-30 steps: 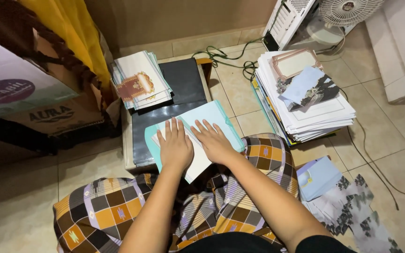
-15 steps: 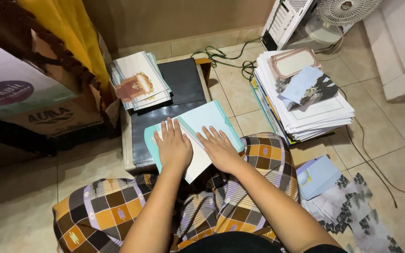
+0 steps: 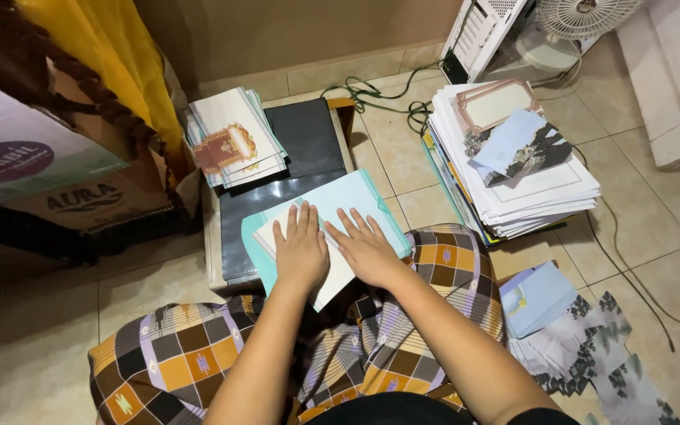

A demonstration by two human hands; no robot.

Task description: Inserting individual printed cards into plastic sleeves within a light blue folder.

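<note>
Teal folder (image 3: pixel 356 201) and the white card (image 3: pixel 332 271) on it stay put as both grips, left hand (image 3: pixel 302 250) and right hand (image 3: pixel 369 248), keep pressing flat-open, holding nothing, card stack (image 3: pixel 234 142) at eleven o'clock.

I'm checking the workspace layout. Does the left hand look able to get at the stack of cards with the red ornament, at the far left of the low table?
Probably yes: the left hand lies flat on the teal envelope, and nothing stands between it and the stack of cards.
</note>
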